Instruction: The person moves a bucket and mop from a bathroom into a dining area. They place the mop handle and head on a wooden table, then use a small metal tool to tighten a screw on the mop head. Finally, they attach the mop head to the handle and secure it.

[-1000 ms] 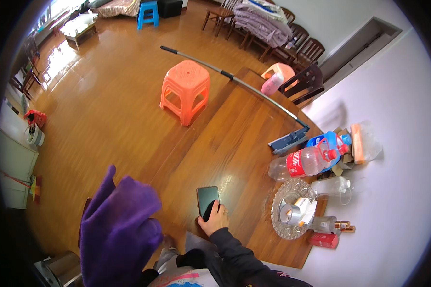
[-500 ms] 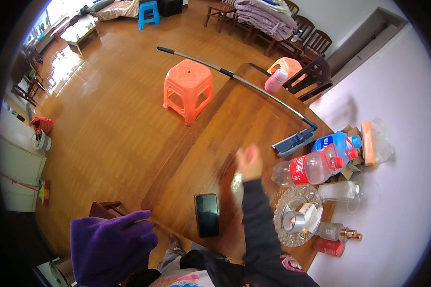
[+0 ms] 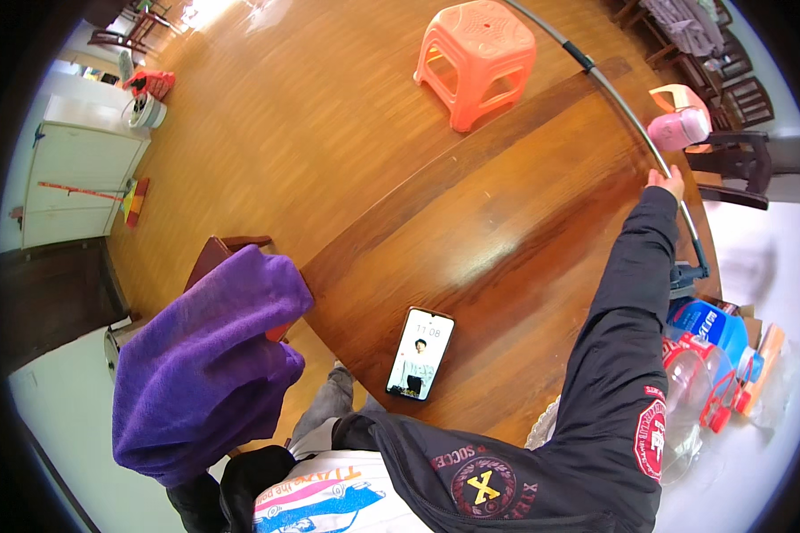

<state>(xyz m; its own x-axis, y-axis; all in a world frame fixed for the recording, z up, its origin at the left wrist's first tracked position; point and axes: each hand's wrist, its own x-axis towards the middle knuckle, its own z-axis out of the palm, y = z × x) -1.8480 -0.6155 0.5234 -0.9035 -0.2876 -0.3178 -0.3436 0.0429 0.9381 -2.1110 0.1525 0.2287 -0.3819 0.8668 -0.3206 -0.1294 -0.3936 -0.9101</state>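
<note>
Under a purple cloth (image 3: 209, 364) at the left, my left hand is hidden, and its fingers cannot be seen. The cloth hangs over it in folds, off the table's near left edge. My right arm stretches across the table to the far right. There my right hand (image 3: 670, 183) is closed on the grey pole of a flat mop (image 3: 629, 112), which lies along the table. The mop's dark blue-grey head (image 3: 684, 279) is partly behind my sleeve. A phone (image 3: 420, 354) with a lit screen lies face up near the table's front edge.
Beyond the wooden table (image 3: 471, 240) stands an orange stool (image 3: 478, 40). A pink bottle (image 3: 678, 131) is just past my right hand. Against the right wall are a blue jug (image 3: 711, 324) and a large clear bottle (image 3: 689, 382). My arm partly hides a glass dish (image 3: 542, 426).
My right hand has moved from above the middle of the table to the mop pole and closed on it. The phone's dark screen has lit up. The view has shifted.
</note>
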